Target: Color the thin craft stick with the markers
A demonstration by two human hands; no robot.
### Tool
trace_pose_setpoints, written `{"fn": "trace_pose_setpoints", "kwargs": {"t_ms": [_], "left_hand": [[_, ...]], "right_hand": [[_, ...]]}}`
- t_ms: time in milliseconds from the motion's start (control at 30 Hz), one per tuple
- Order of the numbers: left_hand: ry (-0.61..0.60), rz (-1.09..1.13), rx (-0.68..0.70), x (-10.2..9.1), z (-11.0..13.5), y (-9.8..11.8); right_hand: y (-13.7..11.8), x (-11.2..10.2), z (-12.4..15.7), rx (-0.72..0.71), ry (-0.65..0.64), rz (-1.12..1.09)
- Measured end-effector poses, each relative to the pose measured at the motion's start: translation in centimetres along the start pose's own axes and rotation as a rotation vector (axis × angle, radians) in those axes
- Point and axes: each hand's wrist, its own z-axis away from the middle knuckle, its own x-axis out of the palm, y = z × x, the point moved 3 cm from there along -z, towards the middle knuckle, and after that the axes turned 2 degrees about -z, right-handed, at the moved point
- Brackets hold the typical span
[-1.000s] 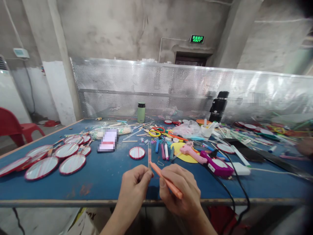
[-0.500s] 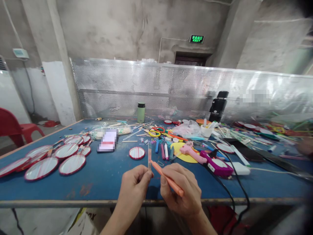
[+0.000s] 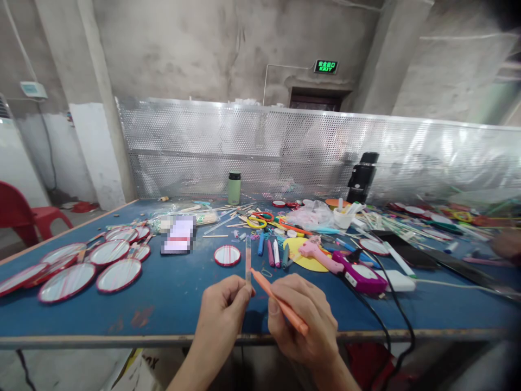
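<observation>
Holding a narrow strip (image 3: 248, 255) against an orange marker (image 3: 264, 283), head view.
Left hand (image 3: 226, 307) pinches the strip low, presumably leaving its upper face free; right hand (image 3: 305, 317) grips the marker pen-fashion, likely for control. Both items are over the table's (image 3: 171, 309) near side. Left hand covers part of the strip; tip contact cannot be confirmed. At right, a blurred shape (image 3: 507, 244), possibly a co-worker's hand, is cut off.

A lit green exit sign (image 3: 326, 67) is being displayed above a dark doorway (image 3: 314, 103), while a concrete wall (image 3: 179, 49) is being fronted by a perforated metal screen (image 3: 203, 130). A green bottle (image 3: 234, 189) and a tall black object (image 3: 362, 178) are being backed by the screen; a red chair (image 3: 14, 212) is being cut off at far left.
</observation>
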Motion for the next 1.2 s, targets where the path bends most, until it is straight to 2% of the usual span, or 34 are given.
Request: {"fn": "trace_pose_setpoints", "kwargs": {"t_ms": [200, 1200], "left_hand": [[0.004, 0.013, -0.003, 0.02, -0.13, -0.08], [0.007, 0.0, 0.002, 0.11, -0.06, -0.16]], "right_hand": [[0.07, 0.25, 0.16, 0.001, -0.064, 0.013], [0.02, -0.05, 0.12, -0.011, -0.017, -0.007]]}}
